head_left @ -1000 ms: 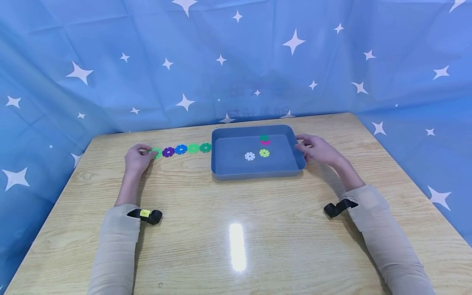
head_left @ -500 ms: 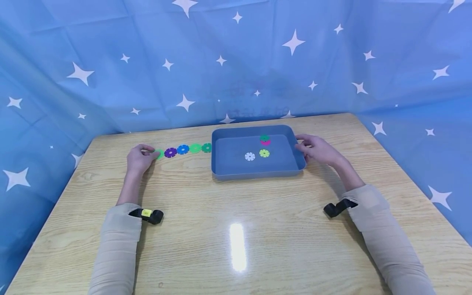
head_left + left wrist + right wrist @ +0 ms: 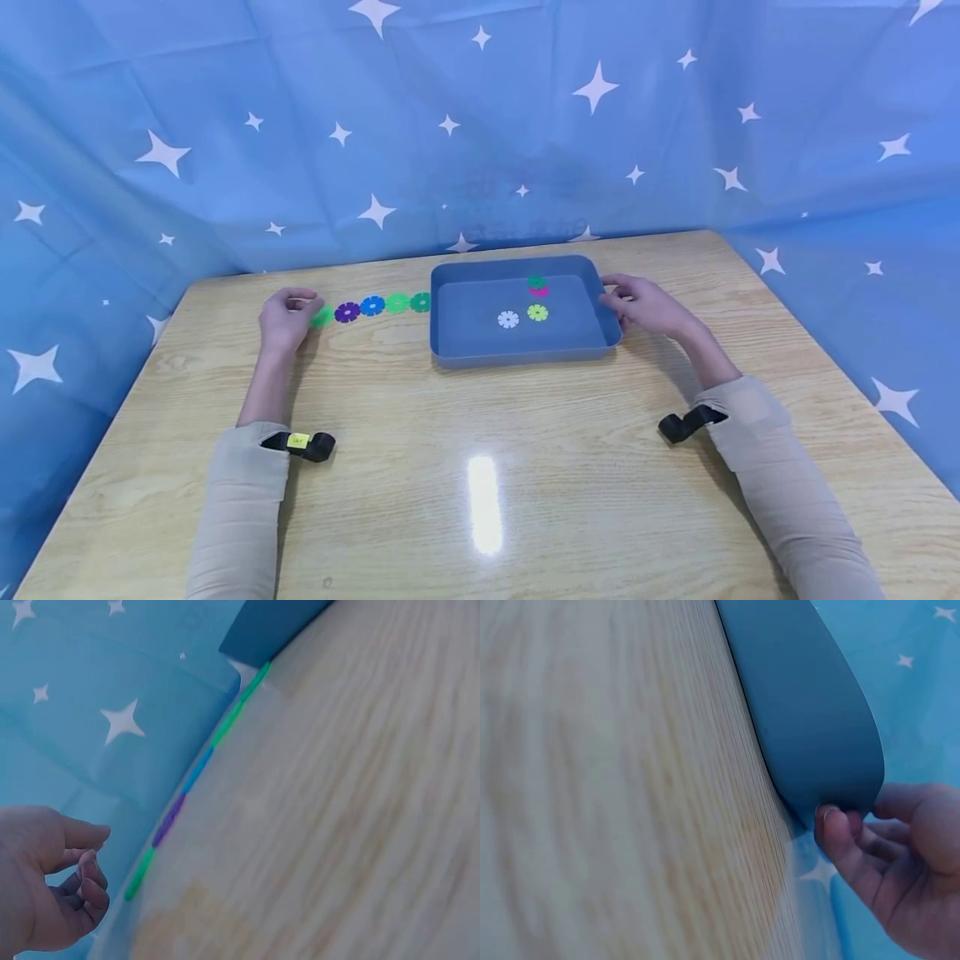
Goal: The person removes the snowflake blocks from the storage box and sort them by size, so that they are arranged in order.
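Several notched plastic snowflake discs form a row at the table's left in the head view: a light green disc [image 3: 324, 317], a purple disc [image 3: 347, 312], a blue disc [image 3: 372, 306], another light green disc [image 3: 397, 303] and a dark green disc [image 3: 421, 302] beside the tray. My left hand [image 3: 283, 321] hovers at the row's left end, fingers loosely bent; the left wrist view shows it holding nothing, apart from the end disc [image 3: 140, 875]. At the right end of the blue-grey tray [image 3: 525, 356], my right hand [image 3: 647, 305] grips the edge with thumb and fingers.
Inside the tray lie a white disc [image 3: 508, 320], a yellow-green disc [image 3: 537, 312] and a dark green disc [image 3: 536, 282] overlapping a pink disc [image 3: 539, 292]. A blue star-patterned curtain [image 3: 480, 125] hangs behind the wooden table [image 3: 390, 467].
The row of discs has shifted slightly right, toward the tray. My left hand moved right with it, then lifted off the end disc. The right hand and tray stay put.
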Available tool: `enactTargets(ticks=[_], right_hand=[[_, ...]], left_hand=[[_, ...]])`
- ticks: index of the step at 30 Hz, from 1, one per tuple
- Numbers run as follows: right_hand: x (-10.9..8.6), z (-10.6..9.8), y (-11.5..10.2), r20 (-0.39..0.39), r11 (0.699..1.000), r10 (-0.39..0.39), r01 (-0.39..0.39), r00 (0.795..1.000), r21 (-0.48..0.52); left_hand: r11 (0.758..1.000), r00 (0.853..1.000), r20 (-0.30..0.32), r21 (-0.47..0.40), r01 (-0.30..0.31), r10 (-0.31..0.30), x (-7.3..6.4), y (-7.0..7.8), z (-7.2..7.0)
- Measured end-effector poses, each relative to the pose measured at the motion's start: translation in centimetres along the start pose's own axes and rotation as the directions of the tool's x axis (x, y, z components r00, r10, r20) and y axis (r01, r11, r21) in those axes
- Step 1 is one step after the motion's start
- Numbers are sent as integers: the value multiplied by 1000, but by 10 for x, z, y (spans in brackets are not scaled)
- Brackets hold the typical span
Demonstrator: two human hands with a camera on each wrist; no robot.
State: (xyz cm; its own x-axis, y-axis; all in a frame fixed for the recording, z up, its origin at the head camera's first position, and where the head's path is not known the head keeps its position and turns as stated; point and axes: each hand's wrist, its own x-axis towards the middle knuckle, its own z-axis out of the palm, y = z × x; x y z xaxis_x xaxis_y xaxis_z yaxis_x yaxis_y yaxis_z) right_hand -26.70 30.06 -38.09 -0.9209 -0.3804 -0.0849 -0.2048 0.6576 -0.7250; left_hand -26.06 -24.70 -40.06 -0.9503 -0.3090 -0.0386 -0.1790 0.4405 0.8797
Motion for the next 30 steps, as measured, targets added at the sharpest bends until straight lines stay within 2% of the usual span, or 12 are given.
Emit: enactTargets(ticks=[4, 9, 17, 24, 30], right_hand=[[0, -1, 0, -6, 1000, -5, 5, 1000, -9], [1, -1, 2, 3, 1000, 5, -5, 1000, -2], [1, 0, 2, 1, 1000, 6, -6, 1000, -12], [-2, 1, -3, -1, 1000, 0, 0, 1000, -22], [-1, 0, -3, -1, 1000, -3, 3, 1000, -29]], left_hand=[[997, 997, 35, -51, -63, 65, -7, 13, 6], [986, 984, 91, -82, -144, 152, -17, 30, 19], [953, 943, 167, -149, -263, 286, -30, 47, 42], [937, 916, 228, -201, -286, 329, -46, 64, 65], [924, 881, 284, -176, -340, 378, -61, 79, 91]])
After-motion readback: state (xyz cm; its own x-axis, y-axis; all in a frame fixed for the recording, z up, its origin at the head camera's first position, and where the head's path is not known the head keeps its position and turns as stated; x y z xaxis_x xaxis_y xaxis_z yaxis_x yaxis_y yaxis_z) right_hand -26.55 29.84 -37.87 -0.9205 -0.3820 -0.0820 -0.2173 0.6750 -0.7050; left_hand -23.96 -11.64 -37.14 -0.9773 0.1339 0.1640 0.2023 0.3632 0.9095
